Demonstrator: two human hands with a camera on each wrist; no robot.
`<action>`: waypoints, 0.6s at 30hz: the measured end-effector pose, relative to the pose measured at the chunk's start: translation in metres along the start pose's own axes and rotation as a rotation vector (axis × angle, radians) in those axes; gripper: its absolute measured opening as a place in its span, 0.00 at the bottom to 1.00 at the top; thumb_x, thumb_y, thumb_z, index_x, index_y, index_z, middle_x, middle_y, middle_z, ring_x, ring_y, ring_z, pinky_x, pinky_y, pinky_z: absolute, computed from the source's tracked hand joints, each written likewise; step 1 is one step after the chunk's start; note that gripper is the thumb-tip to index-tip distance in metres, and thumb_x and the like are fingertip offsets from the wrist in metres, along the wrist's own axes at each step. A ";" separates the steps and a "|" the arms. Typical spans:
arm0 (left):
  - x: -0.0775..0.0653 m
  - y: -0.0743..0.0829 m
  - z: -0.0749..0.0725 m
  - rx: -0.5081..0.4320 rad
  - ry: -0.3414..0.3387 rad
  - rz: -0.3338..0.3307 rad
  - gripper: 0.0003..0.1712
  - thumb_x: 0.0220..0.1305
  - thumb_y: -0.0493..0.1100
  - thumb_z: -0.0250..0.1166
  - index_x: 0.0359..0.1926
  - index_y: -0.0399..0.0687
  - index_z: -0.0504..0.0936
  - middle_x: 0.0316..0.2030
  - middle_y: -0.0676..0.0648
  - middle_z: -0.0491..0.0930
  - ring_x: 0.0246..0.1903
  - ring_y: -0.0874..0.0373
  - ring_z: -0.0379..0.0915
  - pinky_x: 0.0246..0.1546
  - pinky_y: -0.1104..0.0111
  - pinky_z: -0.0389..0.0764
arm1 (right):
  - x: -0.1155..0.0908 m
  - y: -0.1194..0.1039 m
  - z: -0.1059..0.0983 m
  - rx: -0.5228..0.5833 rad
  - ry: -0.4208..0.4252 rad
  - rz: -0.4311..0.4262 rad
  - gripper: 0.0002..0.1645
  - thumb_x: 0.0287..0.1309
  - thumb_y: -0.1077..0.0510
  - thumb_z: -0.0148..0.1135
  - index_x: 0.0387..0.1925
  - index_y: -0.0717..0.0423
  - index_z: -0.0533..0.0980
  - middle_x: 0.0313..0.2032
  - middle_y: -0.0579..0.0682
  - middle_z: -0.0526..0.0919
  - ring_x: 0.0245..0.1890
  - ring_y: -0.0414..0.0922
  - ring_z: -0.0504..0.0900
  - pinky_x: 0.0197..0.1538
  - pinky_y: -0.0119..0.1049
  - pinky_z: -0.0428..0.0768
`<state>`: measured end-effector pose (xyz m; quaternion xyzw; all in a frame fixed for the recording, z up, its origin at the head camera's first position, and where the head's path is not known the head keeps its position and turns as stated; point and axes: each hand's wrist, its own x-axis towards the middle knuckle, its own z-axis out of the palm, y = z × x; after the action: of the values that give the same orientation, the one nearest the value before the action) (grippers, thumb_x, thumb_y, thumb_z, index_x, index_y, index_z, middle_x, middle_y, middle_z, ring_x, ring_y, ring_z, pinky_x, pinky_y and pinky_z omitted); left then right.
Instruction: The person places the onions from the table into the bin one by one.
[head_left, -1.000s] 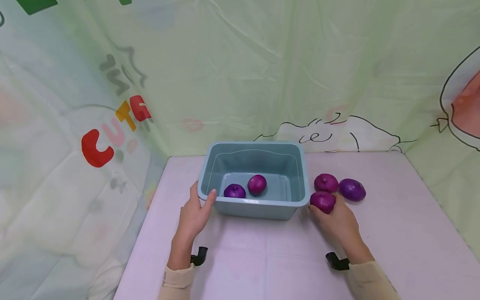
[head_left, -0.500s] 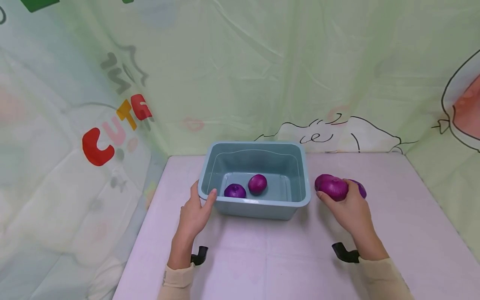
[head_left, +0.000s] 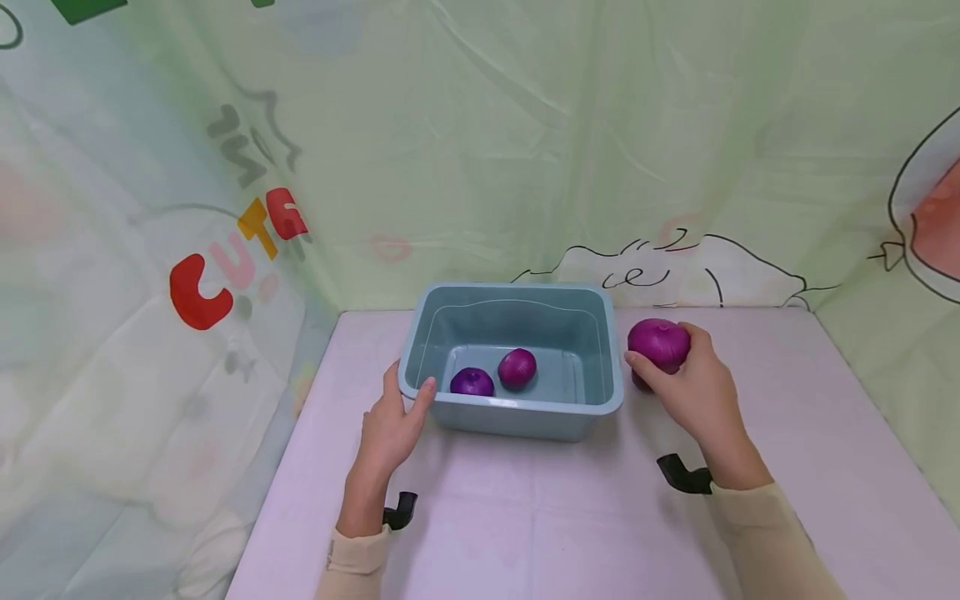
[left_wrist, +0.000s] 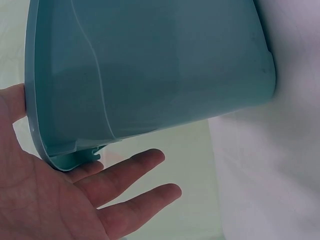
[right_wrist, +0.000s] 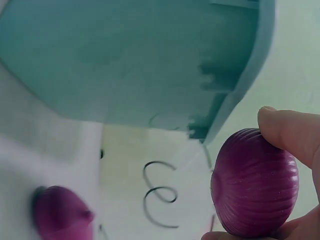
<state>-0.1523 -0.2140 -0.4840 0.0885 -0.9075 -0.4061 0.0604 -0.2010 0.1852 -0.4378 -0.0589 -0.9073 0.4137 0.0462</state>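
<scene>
My right hand (head_left: 701,392) pinches a purple onion (head_left: 660,343) between thumb and fingers, above the table just right of the blue plastic bin (head_left: 517,421). In the right wrist view the held onion (right_wrist: 255,185) is lifted beside the bin's rim, and another onion (right_wrist: 62,215) lies below on the table. In the head view only a dark edge of an onion shows beneath the held one. My left hand (head_left: 390,425) grips the bin's front left corner, thumb at the rim; the left wrist view shows two fingers stretched out past it. Inside the bin lie a purple onion (head_left: 472,382) and a redder onion (head_left: 517,368).
The table (head_left: 517,517) has a pale lilac cover. Behind it hangs a light green printed curtain (head_left: 480,167), and another printed sheet (head_left: 150,417) hangs at the left. A black curved piece (head_left: 684,475) sticks out at the right wrist, and one at the left.
My right hand has lifted the onion from beside the bin, moving away from me and slightly right, over the other onions. The left hand and the bin have stayed put.
</scene>
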 end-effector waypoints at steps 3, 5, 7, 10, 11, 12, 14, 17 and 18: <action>0.000 0.000 0.000 -0.002 0.001 0.000 0.54 0.66 0.82 0.50 0.81 0.58 0.52 0.72 0.42 0.70 0.68 0.32 0.66 0.63 0.24 0.49 | 0.005 -0.014 0.000 0.005 -0.015 -0.041 0.63 0.63 0.34 0.68 0.79 0.67 0.48 0.68 0.75 0.65 0.61 0.74 0.70 0.52 0.71 0.77; 0.000 0.001 0.000 -0.004 0.000 -0.004 0.55 0.66 0.82 0.50 0.81 0.57 0.52 0.72 0.42 0.70 0.68 0.32 0.66 0.63 0.25 0.47 | 0.007 -0.025 0.001 0.013 -0.029 -0.070 0.64 0.62 0.34 0.69 0.79 0.66 0.48 0.68 0.74 0.66 0.60 0.73 0.71 0.52 0.70 0.77; 0.001 0.001 0.001 -0.002 0.001 -0.002 0.55 0.66 0.82 0.50 0.81 0.57 0.52 0.72 0.41 0.70 0.68 0.32 0.66 0.63 0.25 0.47 | 0.009 -0.037 0.003 0.019 -0.045 -0.094 0.64 0.61 0.34 0.71 0.79 0.65 0.48 0.67 0.73 0.67 0.60 0.72 0.72 0.51 0.69 0.78; 0.002 0.001 0.001 0.003 0.005 0.001 0.53 0.68 0.80 0.51 0.82 0.56 0.52 0.71 0.41 0.70 0.68 0.31 0.66 0.63 0.25 0.46 | 0.011 -0.053 0.007 0.020 -0.063 -0.129 0.64 0.60 0.34 0.71 0.79 0.64 0.49 0.66 0.71 0.69 0.60 0.70 0.74 0.52 0.66 0.79; 0.002 0.001 0.001 0.005 0.006 0.001 0.53 0.69 0.79 0.51 0.82 0.56 0.52 0.71 0.40 0.70 0.67 0.31 0.66 0.63 0.25 0.47 | 0.011 -0.057 0.008 0.021 -0.072 -0.137 0.64 0.60 0.34 0.72 0.79 0.63 0.49 0.66 0.71 0.69 0.60 0.69 0.73 0.52 0.66 0.79; 0.002 0.001 0.002 0.007 0.007 0.000 0.52 0.69 0.78 0.52 0.82 0.56 0.52 0.71 0.40 0.71 0.67 0.31 0.66 0.63 0.25 0.47 | 0.012 -0.062 0.010 0.018 -0.081 -0.146 0.64 0.60 0.33 0.72 0.79 0.63 0.49 0.66 0.70 0.70 0.61 0.68 0.74 0.53 0.66 0.79; 0.002 0.001 0.002 0.009 0.008 -0.001 0.51 0.70 0.76 0.53 0.82 0.56 0.52 0.71 0.40 0.71 0.67 0.31 0.66 0.63 0.24 0.47 | 0.014 -0.070 0.013 0.016 -0.104 -0.160 0.63 0.60 0.33 0.71 0.79 0.63 0.50 0.65 0.69 0.71 0.60 0.67 0.75 0.54 0.65 0.79; 0.002 0.001 0.002 0.009 0.007 -0.008 0.50 0.71 0.75 0.54 0.81 0.57 0.52 0.71 0.41 0.70 0.68 0.31 0.66 0.63 0.24 0.46 | 0.018 -0.081 0.019 0.010 -0.135 -0.184 0.63 0.59 0.32 0.71 0.78 0.63 0.52 0.64 0.68 0.72 0.59 0.66 0.76 0.54 0.65 0.79; 0.001 0.001 0.002 0.008 0.005 -0.006 0.50 0.70 0.76 0.53 0.82 0.56 0.52 0.72 0.41 0.70 0.68 0.32 0.65 0.63 0.24 0.46 | 0.020 -0.086 0.021 0.010 -0.143 -0.194 0.63 0.59 0.32 0.71 0.78 0.63 0.53 0.64 0.67 0.73 0.59 0.65 0.76 0.54 0.64 0.79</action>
<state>-0.1541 -0.2124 -0.4841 0.0928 -0.9087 -0.4024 0.0612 -0.2295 0.1164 -0.3863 0.0590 -0.9077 0.4150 0.0215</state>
